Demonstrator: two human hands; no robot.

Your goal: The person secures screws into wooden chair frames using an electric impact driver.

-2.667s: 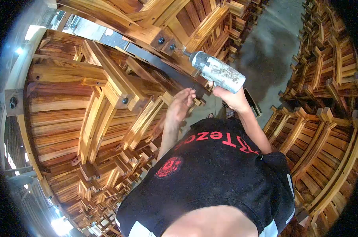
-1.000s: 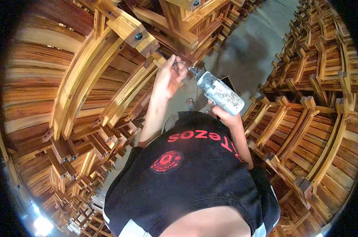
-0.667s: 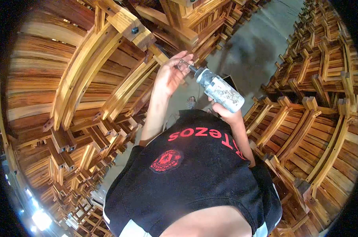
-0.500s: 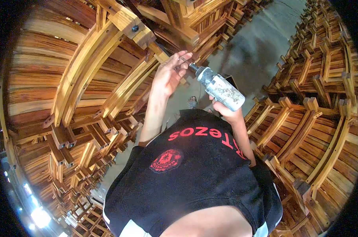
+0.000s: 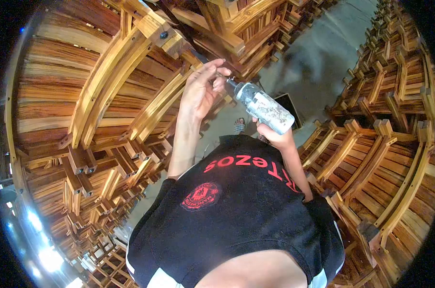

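**Wood on every side, drill at my fingertips**

Wooden chair frames [image 5: 97,96] fill the left of my view, stacked in curved slatted rows, one upon another. A dark bolt head [image 5: 164,34] sits in the end block of the nearest frame, up near the top. Just right of that stack, my left hand [image 5: 198,93] is raised, palm toward me, with the fingers [image 5: 212,67] drawn together at their tips around something small at the nose of the drill; it is too tiny and too hidden for me to say what it is. The fingertips touch, or all but touch, the drill's bit [image 5: 230,81].

Next comes the power drill [image 5: 265,106] itself, its grey body flecked and smeared with pale dust, tilted so the nose points up and left toward my left hand. My right hand [image 5: 275,137] grips it from below, fingers wrapped tight around the handle, which they hide almost entirely.

Below both arms is my black T-shirt [image 5: 236,211] with red lettering and a red round crest. Between my arms I see grey concrete floor [image 5: 318,62], a foot in a sandal [image 5: 239,126] and a dark flat box [image 5: 288,103] lying just behind the drill. Further right, more wooden chair frames [image 5: 390,129] stand in rows along the aisle.
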